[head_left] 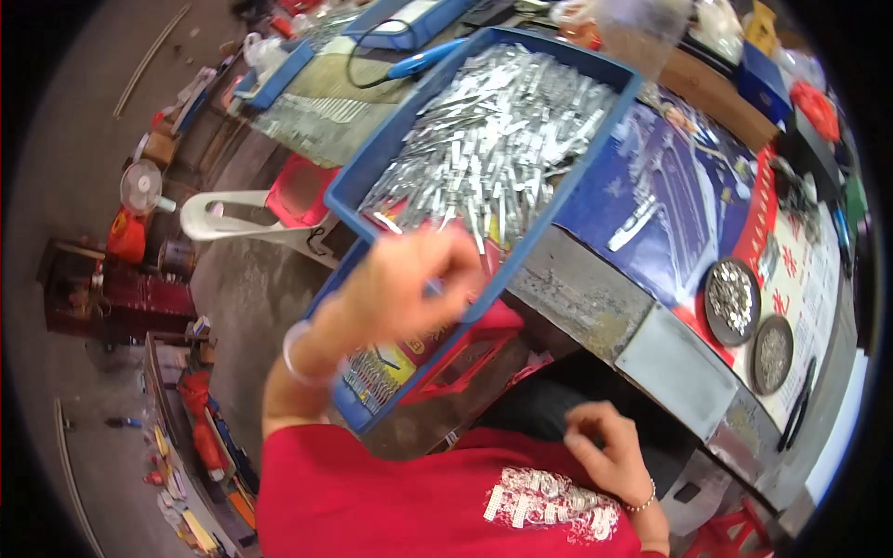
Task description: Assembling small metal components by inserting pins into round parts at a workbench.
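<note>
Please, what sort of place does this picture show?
Probably a metal-parts workshop: a blue plastic tray holds many metal strips, a round dish holds silvery pieces, and a blue corded tool lies nearby.

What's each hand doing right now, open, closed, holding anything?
Left hand: blurred, fingers curled by the blue tray; whether it holds anything cannot be told.
Right hand: loosely curled; nothing visible in it.

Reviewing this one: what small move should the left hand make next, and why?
Probably a short reach forward into the large blue tray for one of the silvery metal pieces: the left hand appears over the tray's near end, with loose pieces just beyond it, while the right hand is well apart. Blur hides whether the left holds anything.
</note>
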The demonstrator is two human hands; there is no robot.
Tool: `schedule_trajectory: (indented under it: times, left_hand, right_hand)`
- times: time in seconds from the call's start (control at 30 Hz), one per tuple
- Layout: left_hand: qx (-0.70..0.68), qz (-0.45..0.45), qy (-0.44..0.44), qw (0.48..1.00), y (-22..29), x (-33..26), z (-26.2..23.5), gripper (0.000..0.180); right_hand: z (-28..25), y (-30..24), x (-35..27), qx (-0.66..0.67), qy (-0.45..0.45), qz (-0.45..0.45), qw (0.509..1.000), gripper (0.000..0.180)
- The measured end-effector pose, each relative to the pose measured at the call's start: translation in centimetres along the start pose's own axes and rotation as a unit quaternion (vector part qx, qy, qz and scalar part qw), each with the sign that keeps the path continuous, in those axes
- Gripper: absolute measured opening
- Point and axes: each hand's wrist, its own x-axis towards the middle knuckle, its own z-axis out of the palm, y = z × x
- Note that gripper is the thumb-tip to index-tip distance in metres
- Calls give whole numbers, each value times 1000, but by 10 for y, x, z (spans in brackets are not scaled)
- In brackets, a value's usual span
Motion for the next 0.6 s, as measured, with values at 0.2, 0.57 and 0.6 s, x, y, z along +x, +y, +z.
schedule_trajectory:
  times: [0.2,0.57,0.6]
  left_hand:
    - [-170,89,-6,981,88,-2,129,24]
    - [-255,-31,-65,964,126,183,201,13]
    - [-224,-8,-55,973,119,212,222,15]
  right_hand:
    - [-17,-13,4,112,152,-115,975,26]
    - [-82,26,-74,235,407,-50,881,9]
    - [-83,31,-75,245,396,-34,884,8]
